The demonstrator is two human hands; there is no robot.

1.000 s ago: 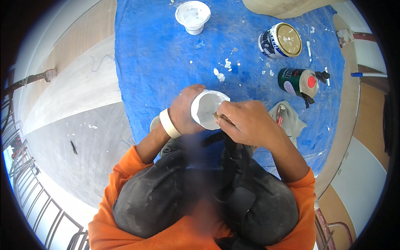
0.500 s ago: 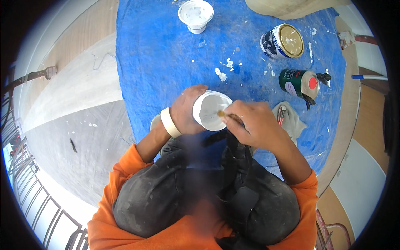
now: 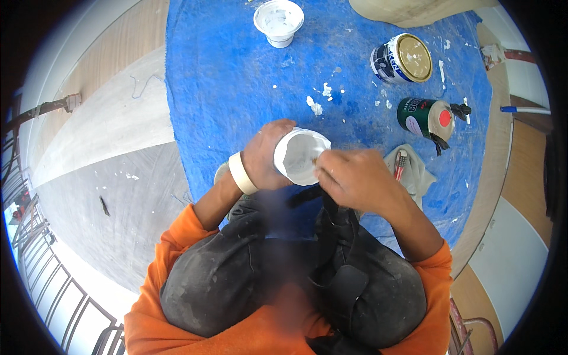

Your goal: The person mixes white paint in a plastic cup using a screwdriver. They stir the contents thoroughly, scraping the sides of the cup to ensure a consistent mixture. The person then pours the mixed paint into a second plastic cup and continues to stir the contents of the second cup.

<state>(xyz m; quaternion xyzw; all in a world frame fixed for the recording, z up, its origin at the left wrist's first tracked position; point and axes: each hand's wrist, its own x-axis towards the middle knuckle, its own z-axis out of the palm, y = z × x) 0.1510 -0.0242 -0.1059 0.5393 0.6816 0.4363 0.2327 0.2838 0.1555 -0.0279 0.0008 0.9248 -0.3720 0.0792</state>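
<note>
The left hand (image 3: 264, 157) grasps a white cup (image 3: 300, 155), mouth and long axis upward, the right hand (image 3: 358, 177) pinching a brownish piece (image 3: 315, 161).

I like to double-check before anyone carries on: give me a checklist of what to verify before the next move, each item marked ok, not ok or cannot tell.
1. Cup steadied: ok, the left hand grips its side.
2. Right hand at the cup's rim: ok, with a brown bit showing at its fingertips.
3. Brown bit's full shape in sight: not ok, the right hand hides most of it.
4. Other cup clear of both hands: ok, it stands well beyond them.
5. Sheet clean: not ok, white spots mark it.
6. Amount in the held cup: cannot tell.
</note>
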